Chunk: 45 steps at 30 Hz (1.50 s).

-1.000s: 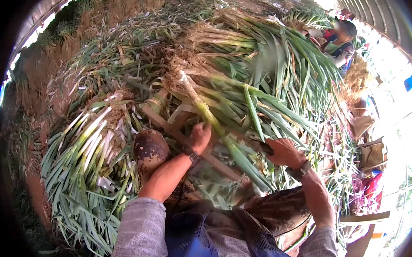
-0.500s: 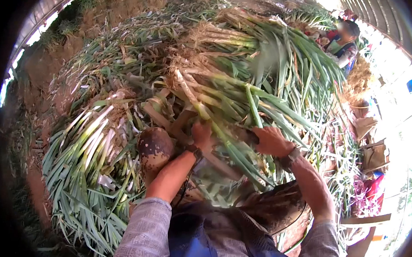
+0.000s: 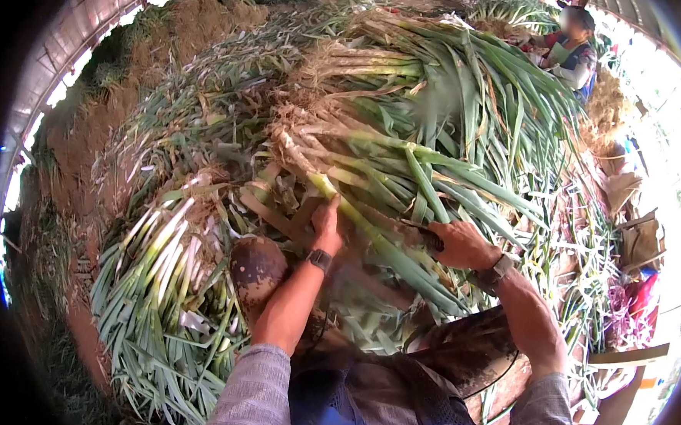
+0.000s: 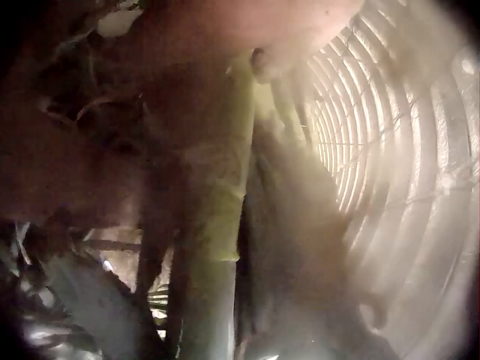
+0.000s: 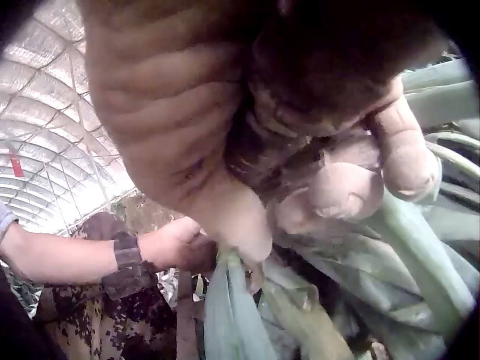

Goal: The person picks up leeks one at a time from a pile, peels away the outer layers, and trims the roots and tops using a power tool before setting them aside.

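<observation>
In the head view my left hand (image 3: pixel 327 227) grips the middle of a thick leek (image 3: pixel 364 225), whose root end points up to the pile and whose green leaves run down to the right. The pale green stalk (image 4: pixel 217 225) fills the middle of the left wrist view. My right hand (image 3: pixel 463 244) holds a dark-handled knife (image 3: pixel 428 237) just right of the stalk. In the right wrist view, curled fingers (image 5: pixel 341 191) of that hand hang close over the leek's leaves (image 5: pixel 232 307); the knife is mostly hidden there.
A large pile of leeks (image 3: pixel 482 120) lies ahead, roots to the left. Another bunch (image 3: pixel 147 276) lies at the left. Between them stand wooden slats (image 3: pixel 271 212), beside my knee (image 3: pixel 256 267). Another person (image 3: pixel 574 50) works at the far right.
The head view has shifted slightly. My left hand has moved a little toward the leek's root end, and my right hand with the knife has come nearer to the stalk.
</observation>
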Each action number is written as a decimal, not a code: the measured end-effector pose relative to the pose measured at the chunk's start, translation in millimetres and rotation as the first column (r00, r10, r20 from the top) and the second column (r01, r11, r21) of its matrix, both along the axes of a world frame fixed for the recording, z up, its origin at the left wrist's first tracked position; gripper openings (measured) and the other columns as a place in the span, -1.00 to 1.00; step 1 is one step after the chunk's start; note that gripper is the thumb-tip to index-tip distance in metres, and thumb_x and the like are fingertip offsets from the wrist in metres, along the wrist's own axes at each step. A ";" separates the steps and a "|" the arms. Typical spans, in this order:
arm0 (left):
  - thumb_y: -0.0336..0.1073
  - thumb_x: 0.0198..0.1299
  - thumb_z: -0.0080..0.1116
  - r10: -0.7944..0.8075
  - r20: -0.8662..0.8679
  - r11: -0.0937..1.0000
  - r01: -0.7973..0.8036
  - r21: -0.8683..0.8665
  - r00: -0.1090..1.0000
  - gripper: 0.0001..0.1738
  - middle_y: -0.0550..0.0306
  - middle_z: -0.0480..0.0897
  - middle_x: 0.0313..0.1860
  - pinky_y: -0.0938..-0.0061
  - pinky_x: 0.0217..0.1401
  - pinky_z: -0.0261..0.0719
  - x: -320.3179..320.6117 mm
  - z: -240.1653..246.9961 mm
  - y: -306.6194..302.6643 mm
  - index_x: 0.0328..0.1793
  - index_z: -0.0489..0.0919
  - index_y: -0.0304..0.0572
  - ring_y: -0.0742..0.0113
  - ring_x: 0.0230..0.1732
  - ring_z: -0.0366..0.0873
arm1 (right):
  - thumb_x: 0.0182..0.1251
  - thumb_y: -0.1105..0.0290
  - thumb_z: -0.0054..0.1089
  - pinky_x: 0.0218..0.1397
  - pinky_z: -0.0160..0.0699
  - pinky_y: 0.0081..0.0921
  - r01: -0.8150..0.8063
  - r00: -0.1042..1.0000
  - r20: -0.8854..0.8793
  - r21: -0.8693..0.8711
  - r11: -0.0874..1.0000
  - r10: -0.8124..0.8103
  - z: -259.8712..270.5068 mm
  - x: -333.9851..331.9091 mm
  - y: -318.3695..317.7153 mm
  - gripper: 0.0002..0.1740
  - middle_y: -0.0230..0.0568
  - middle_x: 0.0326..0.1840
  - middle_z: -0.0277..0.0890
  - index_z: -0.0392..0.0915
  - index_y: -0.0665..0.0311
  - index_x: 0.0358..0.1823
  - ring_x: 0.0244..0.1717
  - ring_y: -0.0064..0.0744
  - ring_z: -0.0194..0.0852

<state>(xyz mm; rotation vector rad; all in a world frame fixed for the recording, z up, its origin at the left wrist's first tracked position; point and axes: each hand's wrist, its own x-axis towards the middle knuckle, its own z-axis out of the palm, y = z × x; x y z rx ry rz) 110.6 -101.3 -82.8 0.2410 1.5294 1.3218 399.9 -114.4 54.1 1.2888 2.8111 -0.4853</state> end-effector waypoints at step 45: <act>-0.18 0.23 0.30 0.085 -0.220 0.970 -0.031 0.240 0.972 -0.39 -0.06 0.55 0.28 0.26 0.27 0.41 -46.1 -89.0 27.9 0.34 0.46 -0.33 0.08 0.21 0.50 | 0.18 0.28 0.10 -0.34 0.57 -0.14 0.018 0.999 0.036 -0.045 0.999 -0.016 -31.3 14.6 -23.1 -0.74 -0.11 -0.38 0.63 0.61 0.18 -0.15 -0.29 -0.06 0.65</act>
